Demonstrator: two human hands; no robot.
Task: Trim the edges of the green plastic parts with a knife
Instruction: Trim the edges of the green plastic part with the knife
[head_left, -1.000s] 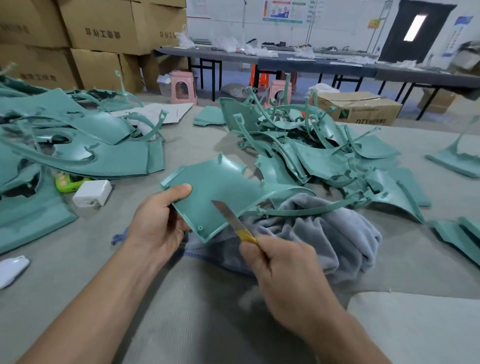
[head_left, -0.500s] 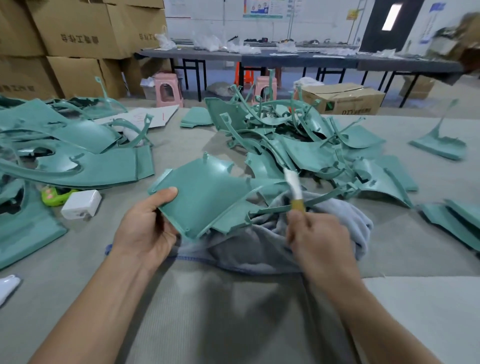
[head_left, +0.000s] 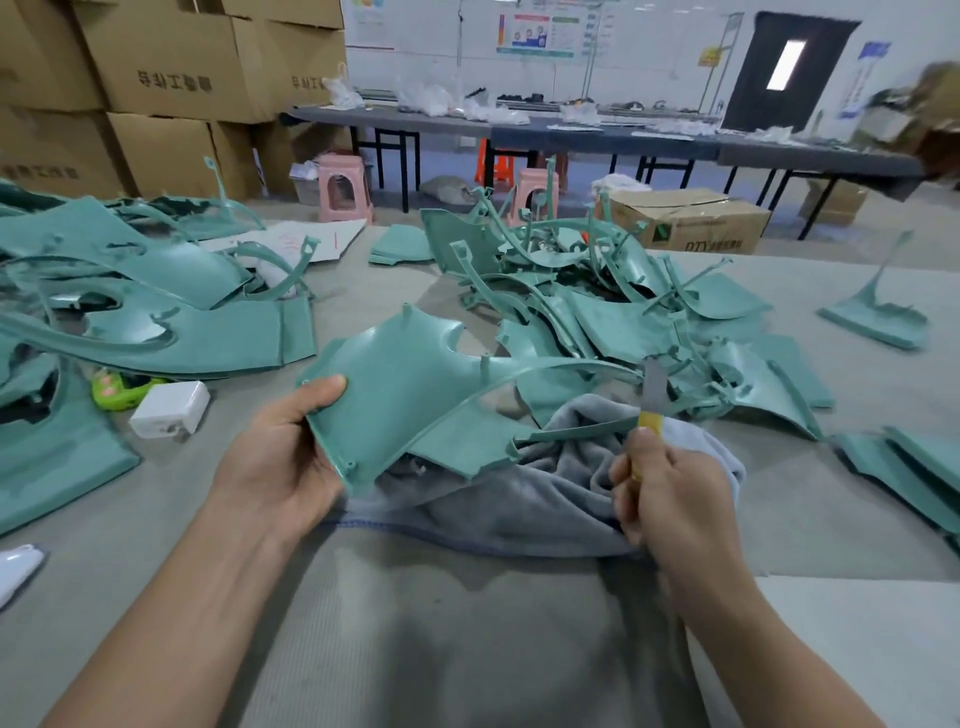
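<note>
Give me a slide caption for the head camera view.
Left hand grips a green plastic panel over grey cloth; right hand holds a yellow-handled knife.

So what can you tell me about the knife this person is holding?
The knife is small, with a flat grey metal blade and a yellow handle, mostly hidden in the right hand that grips it. It points up and away, the blade standing by the thin curved strip of the green plastic part, above the grey towel.

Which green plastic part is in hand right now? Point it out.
The curved green plastic panel over the grey towel: only it is gripped, by the left hand; the others lie loose in piles.
</note>
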